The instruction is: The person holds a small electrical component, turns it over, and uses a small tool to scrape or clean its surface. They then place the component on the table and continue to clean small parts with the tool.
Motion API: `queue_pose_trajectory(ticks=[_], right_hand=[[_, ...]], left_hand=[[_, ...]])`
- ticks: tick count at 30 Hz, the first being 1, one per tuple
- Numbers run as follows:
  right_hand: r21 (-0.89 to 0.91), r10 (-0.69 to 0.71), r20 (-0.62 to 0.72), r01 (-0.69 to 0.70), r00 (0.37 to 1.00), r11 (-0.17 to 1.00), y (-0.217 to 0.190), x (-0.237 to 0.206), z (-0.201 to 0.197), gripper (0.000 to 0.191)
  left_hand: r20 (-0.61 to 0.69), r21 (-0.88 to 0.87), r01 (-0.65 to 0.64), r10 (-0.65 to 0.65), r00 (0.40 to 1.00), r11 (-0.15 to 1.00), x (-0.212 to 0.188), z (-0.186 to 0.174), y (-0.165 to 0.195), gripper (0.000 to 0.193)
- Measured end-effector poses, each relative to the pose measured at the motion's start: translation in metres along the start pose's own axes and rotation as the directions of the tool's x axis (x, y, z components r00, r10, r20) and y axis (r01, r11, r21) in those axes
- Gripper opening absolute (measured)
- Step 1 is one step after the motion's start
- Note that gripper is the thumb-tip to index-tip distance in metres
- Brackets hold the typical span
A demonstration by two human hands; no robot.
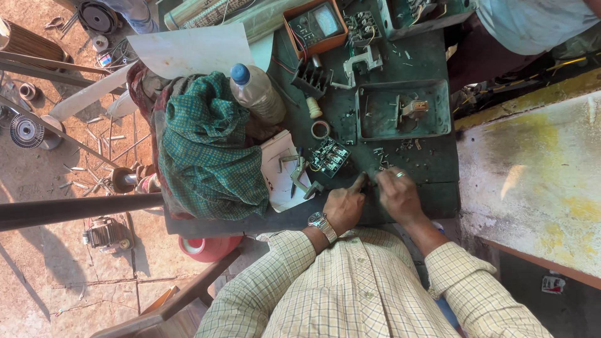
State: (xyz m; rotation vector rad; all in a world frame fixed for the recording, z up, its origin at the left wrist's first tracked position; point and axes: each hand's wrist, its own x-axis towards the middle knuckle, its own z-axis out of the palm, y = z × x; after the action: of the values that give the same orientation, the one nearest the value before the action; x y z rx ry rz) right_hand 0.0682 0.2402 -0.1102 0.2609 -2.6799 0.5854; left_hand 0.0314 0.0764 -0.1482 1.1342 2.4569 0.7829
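— What was seen, from left to right?
— A green checked cloth [210, 147] was heaped on the tabletop [438, 166]; a black terminal block [330, 156] lay beside it.
— And the hands?
— The left hand [345, 206] was curled, forefinger extended; the right hand [397, 195] was bunched over small screws [383, 165]; any pinch couldn't be told.

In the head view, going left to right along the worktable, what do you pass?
Green checked cloth → plastic bottle with blue cap → roll of tape → left hand → right hand → green metal tray.
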Motion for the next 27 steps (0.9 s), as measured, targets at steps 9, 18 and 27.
queue_pose_trajectory(ticks=[9, 18, 27], right_hand=[[-0.050, 0.093, 0.147, -0.087, 0.985, 0.995, 0.006, 0.005, 0.004, 0.021], [-0.071, 0.047, 0.123, -0.039, 0.991, 0.997, 0.000, 0.004, 0.001, 0.027], [-0.044, 0.102, 0.120, -0.097, 0.988, 0.994, 0.004, 0.004, 0.001, 0.024]], left_hand=[[0.090, 0.114, -0.010, 0.000, 0.996, 0.993, 0.007, -0.001, 0.003, 0.015], [-0.015, 0.048, -0.052, 0.053, 0.998, 0.997, 0.001, 0.001, 0.002, 0.014], [-0.006, 0.115, -0.080, 0.081, 0.997, 0.990, 0.004, 0.001, 0.007, 0.013]])
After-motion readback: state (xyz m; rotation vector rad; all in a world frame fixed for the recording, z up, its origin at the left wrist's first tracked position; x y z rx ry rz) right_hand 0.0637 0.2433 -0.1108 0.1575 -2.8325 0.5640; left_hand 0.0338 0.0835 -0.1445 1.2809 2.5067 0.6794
